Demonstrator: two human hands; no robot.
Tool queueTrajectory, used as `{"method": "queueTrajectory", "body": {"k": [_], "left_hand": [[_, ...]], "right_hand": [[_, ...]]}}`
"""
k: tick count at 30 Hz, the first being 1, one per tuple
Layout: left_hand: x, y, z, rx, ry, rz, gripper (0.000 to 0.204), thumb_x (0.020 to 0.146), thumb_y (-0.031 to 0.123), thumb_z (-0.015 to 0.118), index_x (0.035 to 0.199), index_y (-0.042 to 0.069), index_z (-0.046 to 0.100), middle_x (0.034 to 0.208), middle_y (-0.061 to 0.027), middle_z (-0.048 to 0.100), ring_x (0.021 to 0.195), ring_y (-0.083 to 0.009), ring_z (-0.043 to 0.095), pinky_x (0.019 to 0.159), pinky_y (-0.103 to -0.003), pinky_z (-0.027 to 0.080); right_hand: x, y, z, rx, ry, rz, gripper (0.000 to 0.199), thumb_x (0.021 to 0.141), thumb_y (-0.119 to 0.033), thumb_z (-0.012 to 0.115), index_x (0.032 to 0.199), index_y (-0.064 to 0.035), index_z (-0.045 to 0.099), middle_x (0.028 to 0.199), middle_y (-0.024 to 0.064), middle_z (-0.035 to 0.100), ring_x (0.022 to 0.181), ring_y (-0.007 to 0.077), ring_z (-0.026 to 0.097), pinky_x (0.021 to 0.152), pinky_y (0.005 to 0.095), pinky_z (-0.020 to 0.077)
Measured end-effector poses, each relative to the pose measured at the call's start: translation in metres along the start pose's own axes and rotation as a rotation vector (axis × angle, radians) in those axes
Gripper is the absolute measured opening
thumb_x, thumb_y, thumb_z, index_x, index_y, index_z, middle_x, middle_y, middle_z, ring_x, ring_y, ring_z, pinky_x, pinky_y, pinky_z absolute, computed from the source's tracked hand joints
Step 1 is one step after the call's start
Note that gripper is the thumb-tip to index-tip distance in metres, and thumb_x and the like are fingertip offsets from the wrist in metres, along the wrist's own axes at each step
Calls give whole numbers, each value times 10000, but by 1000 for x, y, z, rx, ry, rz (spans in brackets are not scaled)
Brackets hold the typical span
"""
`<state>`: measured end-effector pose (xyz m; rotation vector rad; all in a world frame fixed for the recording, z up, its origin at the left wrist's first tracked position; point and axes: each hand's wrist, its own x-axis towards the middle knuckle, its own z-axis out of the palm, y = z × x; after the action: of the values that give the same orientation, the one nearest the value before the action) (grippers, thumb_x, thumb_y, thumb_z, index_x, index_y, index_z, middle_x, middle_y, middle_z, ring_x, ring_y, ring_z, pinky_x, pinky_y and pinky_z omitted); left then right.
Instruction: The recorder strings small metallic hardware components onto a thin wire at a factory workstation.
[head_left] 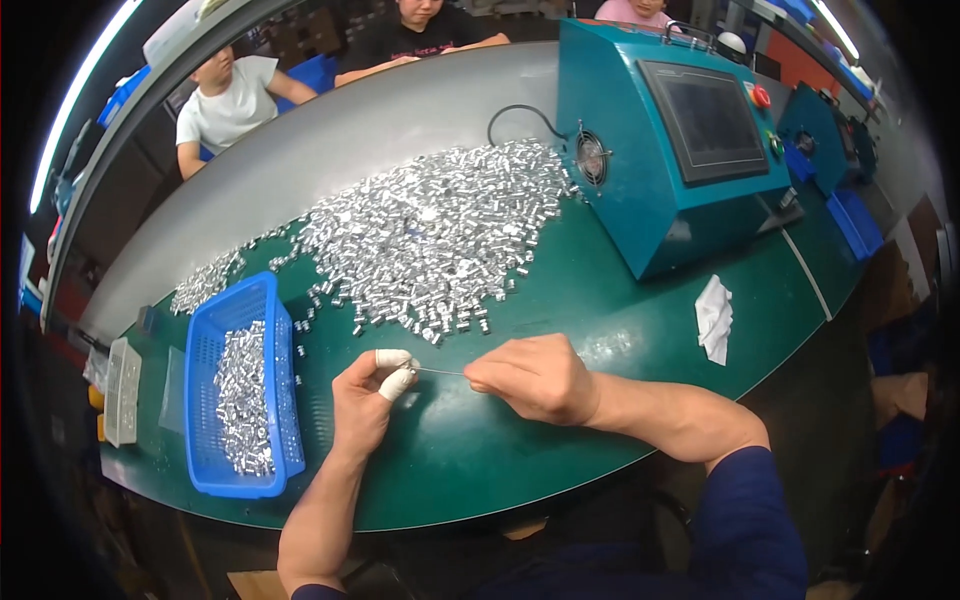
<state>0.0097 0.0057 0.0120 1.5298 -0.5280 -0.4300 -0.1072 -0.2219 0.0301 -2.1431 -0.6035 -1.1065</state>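
Note:
My left hand (pixel 366 402) is closed in a pinch, with white finger covers on thumb and forefinger. Between those tips sits something very small, mostly hidden, which I cannot make out. From the right, my right hand (pixel 536 380) grips a thin metal rod (pixel 440 372), its far end reaching the left fingertips. Both hands are above the green tabletop (pixel 480 450). Beyond them spreads a large heap of small silvery metal cylinders (pixel 425 225). Beside my left hand stands a blue perforated basket (pixel 290 400) holding more cylinders (pixel 243 400).
A teal machine (pixel 610 130) with a dark screen and red button stands at the back right. A crumpled white cloth (pixel 713 320) lies in front of it. A clear plastic tray (pixel 122 390) is at the far left. Several people sit beyond a grey panel (pixel 400 110).

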Motion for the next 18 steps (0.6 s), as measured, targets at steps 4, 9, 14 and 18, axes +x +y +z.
{"method": "queueTrajectory", "body": {"k": [4,9,14,18], "left_hand": [[-7,-3,-2,8,8,12,177,883,-17,705,1057,-14,675,987,-95,725,896,-160,683,849,-296,547],[-11,3,1,28,46,-35,160,883,-6,714,1040,-11,684,975,-82,725,881,-150,681,826,-291,552],[-4,2,9,100,1,-79,150,886,5,723,1031,-10,686,975,-61,725,893,-126,674,824,-267,542],[-1,1,10,72,12,-44,149,881,-3,728,1024,-8,689,986,-62,728,905,-127,674,844,-267,536]], "right_hand": [[-5,1,9,306,36,485,69,867,-38,700,934,-48,685,789,110,687,669,265,683,552,349,532],[-4,-19,7,105,-82,144,83,937,-60,656,959,-2,711,837,134,730,733,210,721,636,315,565],[1,-12,5,534,-22,715,175,1010,-133,606,1020,14,701,882,90,755,777,144,718,595,252,535],[4,1,8,620,8,866,236,1032,-175,574,1013,28,692,876,110,750,764,150,715,604,250,530]]}}
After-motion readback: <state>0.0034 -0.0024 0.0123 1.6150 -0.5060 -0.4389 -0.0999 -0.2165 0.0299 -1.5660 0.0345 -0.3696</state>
